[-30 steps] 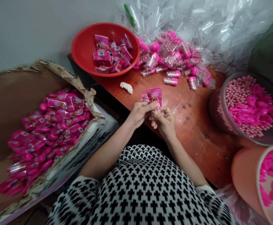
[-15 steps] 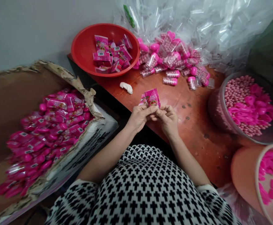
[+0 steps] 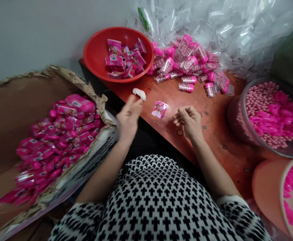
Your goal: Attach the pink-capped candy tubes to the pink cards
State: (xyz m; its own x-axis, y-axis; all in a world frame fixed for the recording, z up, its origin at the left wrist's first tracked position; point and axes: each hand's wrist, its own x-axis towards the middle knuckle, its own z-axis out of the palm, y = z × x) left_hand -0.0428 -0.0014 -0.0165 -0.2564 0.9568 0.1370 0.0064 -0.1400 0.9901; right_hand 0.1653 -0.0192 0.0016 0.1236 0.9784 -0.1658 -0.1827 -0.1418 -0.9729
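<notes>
My left hand (image 3: 128, 115) hangs over the table's near edge between the cardboard box (image 3: 15, 100) and a small pink packet (image 3: 159, 109). Its fingers are stretched out, a little smeared, and hold nothing. The small packet lies flat on the red-brown table (image 3: 211, 140), untouched by either hand. To its right, my right hand (image 3: 189, 121) rests on the table with its fingers curled in and nothing visible in them. One larger pink packet (image 3: 81, 102) lies on top of the heap of filled pink packets (image 3: 48, 147) in the box.
A red bowl (image 3: 96, 50) of pink packets stands at the back. Beside it lie pink-capped tubes (image 3: 186, 67) and clear plastic bags (image 3: 224, 26). A white lump (image 3: 139, 93) lies nearby. At the right stand a tub of pink candies and caps (image 3: 267, 113) and a pink tub (image 3: 267, 187).
Both hands held a pink packet together before. It has left them, my left hand has swung left toward the box, and a small packet now lies on the table.
</notes>
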